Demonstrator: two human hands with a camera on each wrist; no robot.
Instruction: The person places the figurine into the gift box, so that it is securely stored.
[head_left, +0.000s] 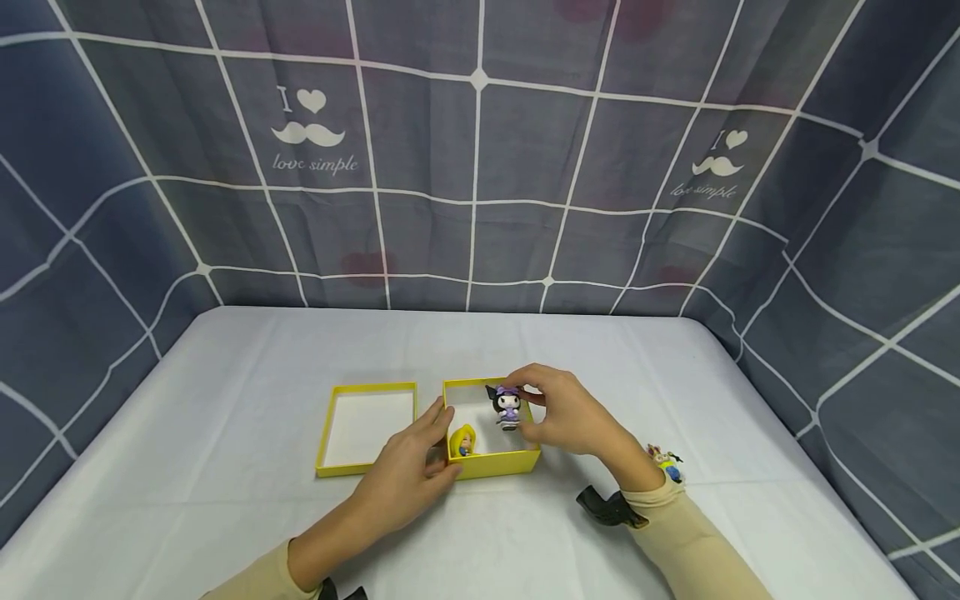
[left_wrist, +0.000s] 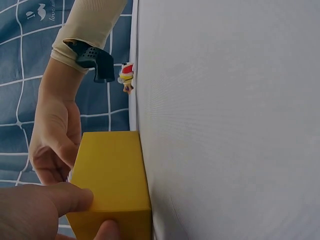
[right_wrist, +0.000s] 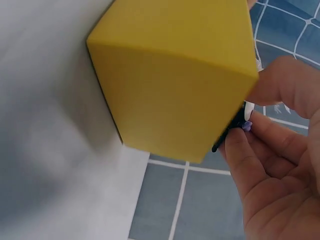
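Note:
A small figurine in a black hood and purple dress (head_left: 507,408) is upright over the right part of an open yellow box (head_left: 495,464). My right hand (head_left: 566,410) pinches it from the right between thumb and fingers; in the right wrist view the box wall hides most of the figurine (right_wrist: 245,122). At the box's front left corner, my left hand (head_left: 408,467) grips the walls, its thumb (left_wrist: 75,198) against the yellow side. Inside, a yellow-hooded figurine (head_left: 462,440) leans in the front left corner.
Left of the box lies a shallow yellow-rimmed lid (head_left: 324,437), white inside. Another small colourful figurine (head_left: 666,463) stands on the white-covered table (head_left: 225,417), just beyond my right wrist. A grey checked curtain (head_left: 420,233) closes off the back and sides.

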